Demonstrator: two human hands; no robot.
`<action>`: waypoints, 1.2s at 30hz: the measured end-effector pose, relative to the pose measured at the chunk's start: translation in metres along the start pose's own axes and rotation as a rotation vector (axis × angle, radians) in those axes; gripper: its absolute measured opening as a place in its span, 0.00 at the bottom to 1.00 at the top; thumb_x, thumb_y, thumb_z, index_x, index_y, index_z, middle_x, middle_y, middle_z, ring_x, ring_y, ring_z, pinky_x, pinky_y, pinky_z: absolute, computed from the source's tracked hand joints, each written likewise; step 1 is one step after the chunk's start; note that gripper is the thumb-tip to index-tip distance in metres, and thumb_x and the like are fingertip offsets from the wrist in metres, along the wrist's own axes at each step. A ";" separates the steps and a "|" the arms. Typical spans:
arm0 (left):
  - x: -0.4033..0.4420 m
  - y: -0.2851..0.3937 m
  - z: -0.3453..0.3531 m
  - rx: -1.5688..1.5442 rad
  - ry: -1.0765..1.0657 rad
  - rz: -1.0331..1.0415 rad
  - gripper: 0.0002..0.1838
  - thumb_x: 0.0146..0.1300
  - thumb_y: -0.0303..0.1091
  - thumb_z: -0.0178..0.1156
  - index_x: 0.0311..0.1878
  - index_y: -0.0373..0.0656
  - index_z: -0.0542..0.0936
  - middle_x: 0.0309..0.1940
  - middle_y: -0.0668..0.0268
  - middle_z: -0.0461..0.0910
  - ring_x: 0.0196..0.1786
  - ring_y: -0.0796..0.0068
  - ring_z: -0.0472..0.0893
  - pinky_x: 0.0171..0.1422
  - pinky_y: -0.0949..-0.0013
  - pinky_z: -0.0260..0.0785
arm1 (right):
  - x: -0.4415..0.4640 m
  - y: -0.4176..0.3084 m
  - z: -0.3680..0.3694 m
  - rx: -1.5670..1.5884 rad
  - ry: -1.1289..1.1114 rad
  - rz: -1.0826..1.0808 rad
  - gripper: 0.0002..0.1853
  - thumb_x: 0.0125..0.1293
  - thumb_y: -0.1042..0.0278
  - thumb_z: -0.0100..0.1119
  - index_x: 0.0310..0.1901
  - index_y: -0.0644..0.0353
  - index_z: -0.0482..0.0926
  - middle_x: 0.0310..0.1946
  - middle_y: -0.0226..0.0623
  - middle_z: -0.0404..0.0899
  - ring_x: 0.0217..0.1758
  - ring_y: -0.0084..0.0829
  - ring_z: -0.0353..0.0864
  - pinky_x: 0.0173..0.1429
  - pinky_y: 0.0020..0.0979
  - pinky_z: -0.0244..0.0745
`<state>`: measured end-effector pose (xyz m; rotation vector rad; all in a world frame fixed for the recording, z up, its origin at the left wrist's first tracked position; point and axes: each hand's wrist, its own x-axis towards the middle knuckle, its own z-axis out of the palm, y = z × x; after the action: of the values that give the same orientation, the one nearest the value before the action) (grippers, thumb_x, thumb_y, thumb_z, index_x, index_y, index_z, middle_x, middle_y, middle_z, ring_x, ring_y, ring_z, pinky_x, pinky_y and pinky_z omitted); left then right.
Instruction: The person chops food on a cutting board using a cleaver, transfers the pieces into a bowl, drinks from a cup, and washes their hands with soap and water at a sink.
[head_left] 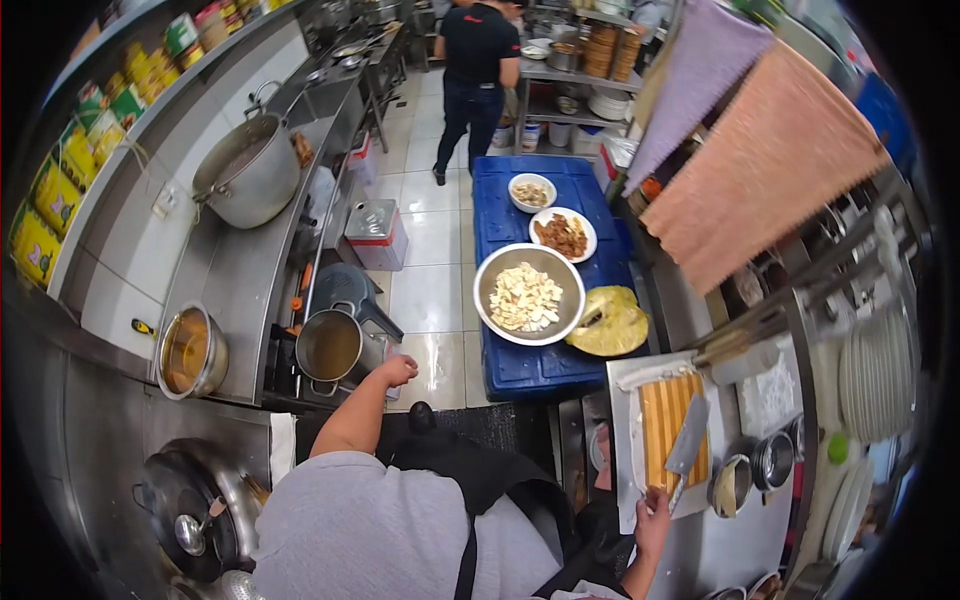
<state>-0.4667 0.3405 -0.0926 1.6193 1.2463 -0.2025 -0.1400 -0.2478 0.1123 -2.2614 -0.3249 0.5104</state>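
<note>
My left hand [399, 371] hangs over the tiled floor with its fingers curled and nothing seen in them. It is just right of a metal pot [334, 345] of brownish liquid. My right hand [652, 512] is closed at the handle end of a cleaver [688, 437]; its grip is partly hidden. The broad blade lies tilted over a striped wooden cutting board [656, 420], which rests on a white board [624, 455]. Beside them stand small metal containers [771, 460].
A blue chest [545, 375] ahead bears a metal bowl of pale chopped pieces [527, 298], a plate of brown pieces [562, 236], a small bowl [532, 192] and a cut yellow-green fruit [610, 322]. A large pot [248, 172] stands on the left counter. Another person [478, 60] stands farther down the aisle.
</note>
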 end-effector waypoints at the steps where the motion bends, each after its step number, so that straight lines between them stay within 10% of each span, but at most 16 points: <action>1: 0.009 -0.009 -0.011 0.017 0.017 0.087 0.19 0.58 0.37 0.65 0.50 0.38 0.84 0.30 0.56 0.85 0.29 0.65 0.84 0.34 0.59 0.76 | -0.002 -0.017 0.015 -0.015 -0.020 -0.036 0.22 0.63 0.76 0.60 0.59 0.66 0.74 0.49 0.45 0.81 0.50 0.37 0.81 0.57 0.36 0.76; 16: 0.028 -0.096 -0.202 -0.288 0.400 0.217 0.15 0.63 0.30 0.61 0.52 0.38 0.82 0.45 0.54 0.86 0.49 0.65 0.85 0.56 0.63 0.75 | 0.068 -0.265 0.244 -0.430 -0.736 -0.317 0.23 0.64 0.78 0.56 0.62 0.61 0.73 0.50 0.41 0.81 0.51 0.32 0.82 0.49 0.30 0.77; 28: -0.085 -0.146 -0.191 -0.514 0.625 0.121 0.15 0.66 0.38 0.60 0.52 0.42 0.82 0.46 0.59 0.86 0.49 0.63 0.84 0.55 0.64 0.75 | 0.223 -0.354 0.344 -0.643 -1.170 -0.833 0.25 0.63 0.80 0.52 0.63 0.60 0.72 0.49 0.45 0.83 0.50 0.37 0.84 0.48 0.32 0.78; 36: -0.123 -0.185 -0.154 -0.922 0.738 0.116 0.15 0.70 0.39 0.62 0.54 0.41 0.81 0.43 0.66 0.85 0.44 0.76 0.82 0.48 0.69 0.75 | 0.197 -0.410 0.359 -0.617 -0.991 -0.799 0.22 0.65 0.71 0.59 0.60 0.65 0.73 0.44 0.48 0.84 0.44 0.40 0.86 0.49 0.37 0.79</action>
<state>-0.7327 0.3719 -0.0561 0.9302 1.4474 0.9922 -0.1583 0.3299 0.1459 -1.9631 -1.9920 1.1461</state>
